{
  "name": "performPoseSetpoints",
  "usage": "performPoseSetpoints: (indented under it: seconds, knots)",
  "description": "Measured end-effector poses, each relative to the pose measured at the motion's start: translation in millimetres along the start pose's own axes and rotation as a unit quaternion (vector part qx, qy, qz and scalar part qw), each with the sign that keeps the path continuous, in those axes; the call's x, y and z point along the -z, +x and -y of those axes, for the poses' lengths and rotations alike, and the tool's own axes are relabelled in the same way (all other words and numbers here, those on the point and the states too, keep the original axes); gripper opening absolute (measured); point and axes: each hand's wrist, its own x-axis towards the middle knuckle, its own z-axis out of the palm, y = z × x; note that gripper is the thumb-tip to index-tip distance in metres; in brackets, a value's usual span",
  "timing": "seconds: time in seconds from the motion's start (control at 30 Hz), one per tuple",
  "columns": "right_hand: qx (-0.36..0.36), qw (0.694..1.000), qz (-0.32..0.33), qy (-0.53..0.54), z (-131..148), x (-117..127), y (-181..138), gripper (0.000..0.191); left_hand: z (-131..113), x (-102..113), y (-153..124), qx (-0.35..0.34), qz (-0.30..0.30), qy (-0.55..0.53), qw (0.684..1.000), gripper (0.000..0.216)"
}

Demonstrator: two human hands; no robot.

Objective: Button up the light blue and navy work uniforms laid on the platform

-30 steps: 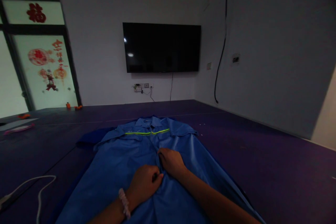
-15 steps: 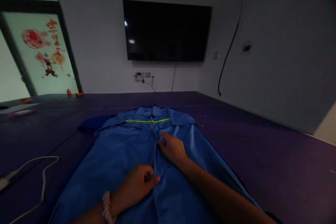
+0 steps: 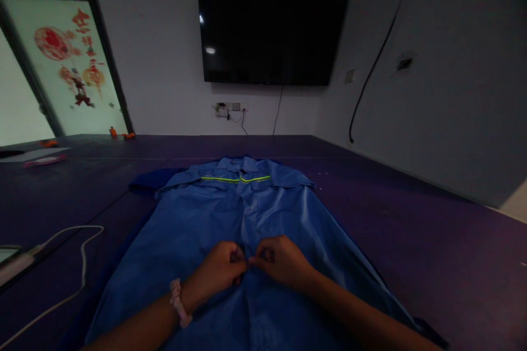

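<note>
A blue work shirt (image 3: pixel 185 230) with short sleeves and yellow-green stripes lies spread face up, its collar at the far end. Over its front placket, my left hand (image 3: pixel 224 266) is closed in a pinch on the shirt's edge, a pink scrunchie around the wrist. Fingertip to fingertip with it, my right hand (image 3: pixel 282 260) pinches the same front opening from the other side. Whether a button sits between the fingers is too small and dark to tell. Darker blue cloth (image 3: pixel 152 180) shows from under the shirt at the left.
The shirt lies on a wide purple surface (image 3: pixel 411 230). At the left, a white cable (image 3: pixel 84 252) runs to a device (image 3: pixel 20 263) at the edge of view. Small orange objects (image 3: pixel 113 131) stand near the glass door. A television (image 3: pixel 272 30) hangs on the far wall.
My right hand has come back from higher up the placket to meet my left hand, and its fingers have closed. My left hand has shifted slightly. The view has tilted down a little.
</note>
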Motion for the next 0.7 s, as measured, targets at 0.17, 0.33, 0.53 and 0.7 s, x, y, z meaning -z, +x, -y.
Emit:
performPoseSetpoints:
  seconds: [0.17, 0.33, 0.53, 0.7]
  knots:
    - [0.006, 0.999, 0.008, 0.032, -2.2, -1.7, -1.0, 0.026, -3.0, 0.5, -2.6, 0.014, 0.011, -0.036, 0.999, 0.01]
    - [-0.006, 0.997, -0.008, 0.073, -4.5, -4.2, -2.5, 0.024, -3.7, 4.1, -1.9, 0.007, 0.039, -0.09, 0.995, 0.014]
    - [-0.017, 0.997, 0.001, 0.08, -2.7, -3.7, -3.8, 0.025, -4.3, 4.2, -2.0, 0.003, 0.05, -0.107, 0.993, 0.012]
    - [-0.009, 0.994, 0.006, 0.105, -2.2, -5.0, -4.4, 0.02, -4.9, 3.5, -2.3, 0.003, 0.042, -0.106, 0.994, 0.011]
